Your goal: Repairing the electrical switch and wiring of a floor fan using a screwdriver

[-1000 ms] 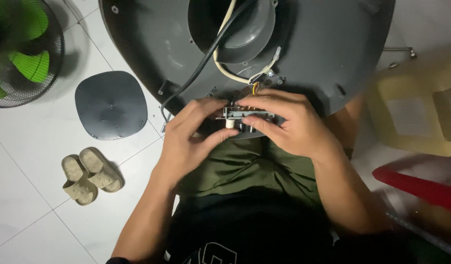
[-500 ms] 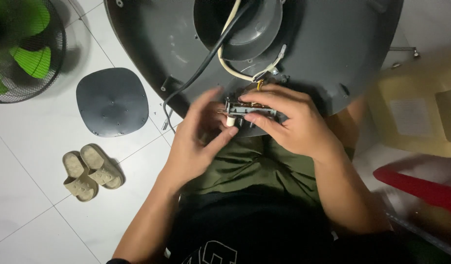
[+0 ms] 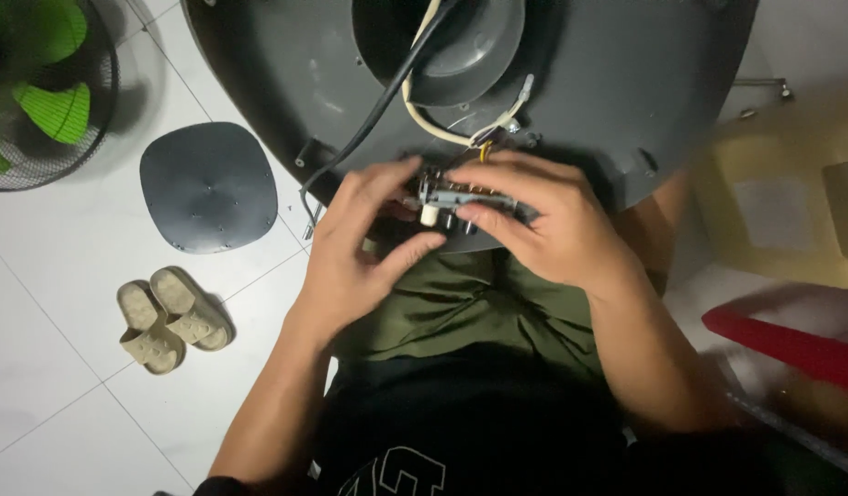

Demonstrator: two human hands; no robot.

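We hold a small switch assembly (image 3: 461,197), a metal-and-plastic block with a pale knob on its underside, over the near edge of a big round dark grey fan base (image 3: 626,83) that rests across our lap. Our right hand (image 3: 543,225) is wrapped around the right end of the assembly, fingers curled over its top and thumb beneath. Our left hand (image 3: 364,248) closes on its left end, index finger bent over the top and thumb reaching up to the pale knob. Both hands are narrow, pinched on the same part.

Coloured wires run from the assembly up to a cream cable (image 3: 424,119) that loops into the round central opening of the base, where a black cable (image 3: 378,110) also comes out and runs down toward the left.

On the white tiled floor (image 3: 56,386) to the left lies a rounded dark grey cover plate (image 3: 208,188), apart from the base. Nearer to us a pair of beige sandals (image 3: 171,317) lies side by side. At the far left stands a fan with green blades (image 3: 38,92) behind a wire guard. On the right we see a yellowish plastic stool (image 3: 773,211) and, nearer, a red plastic piece (image 3: 791,344).
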